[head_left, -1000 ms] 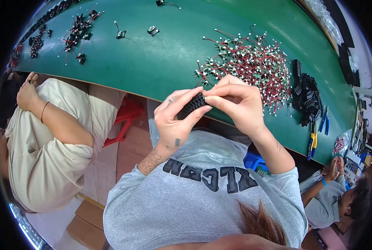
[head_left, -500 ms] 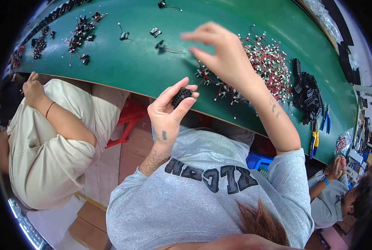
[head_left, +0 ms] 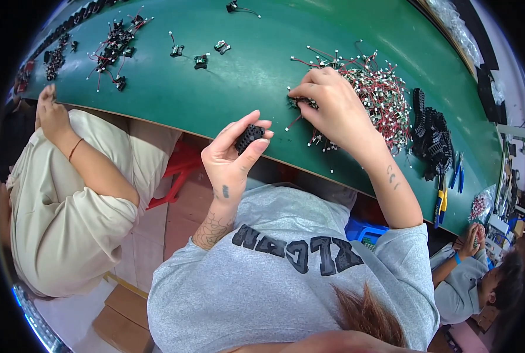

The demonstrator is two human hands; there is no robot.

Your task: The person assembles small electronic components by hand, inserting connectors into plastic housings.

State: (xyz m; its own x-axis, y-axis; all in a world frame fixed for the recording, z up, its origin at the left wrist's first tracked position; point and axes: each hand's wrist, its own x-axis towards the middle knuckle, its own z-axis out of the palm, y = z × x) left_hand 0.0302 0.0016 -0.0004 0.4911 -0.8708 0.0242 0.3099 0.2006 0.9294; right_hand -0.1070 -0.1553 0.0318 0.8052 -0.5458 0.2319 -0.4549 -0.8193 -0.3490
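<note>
My left hand [head_left: 230, 156] is closed round a black block of ridged plastic pieces [head_left: 250, 139], holding it between thumb and fingers just off the table's front edge. My right hand [head_left: 333, 106] reaches onto the near left side of a heap of small wired connectors [head_left: 383, 97], white-ended with red and black leads. Its thumb and fingers are pinched together at a small wired part [head_left: 294, 102], mostly hidden beneath them. Left of the heap, a small black-and-green part [head_left: 201, 60] lies on the green table [head_left: 256, 76].
Similar parts [head_left: 221, 46] lie farther left, with a black clustered pile [head_left: 118, 44] beyond. Black ridged strips [head_left: 434, 138], yellow-and-blue pliers [head_left: 440, 203] and blue pliers [head_left: 460, 173] are at the right. A person in beige [head_left: 77, 206] sits on my left; another person [head_left: 471, 285] works at right.
My right hand has swung back onto the connector heap and its fingers have closed. The black part that was blurred near it now rests farther left. My left hand has shifted slightly left.
</note>
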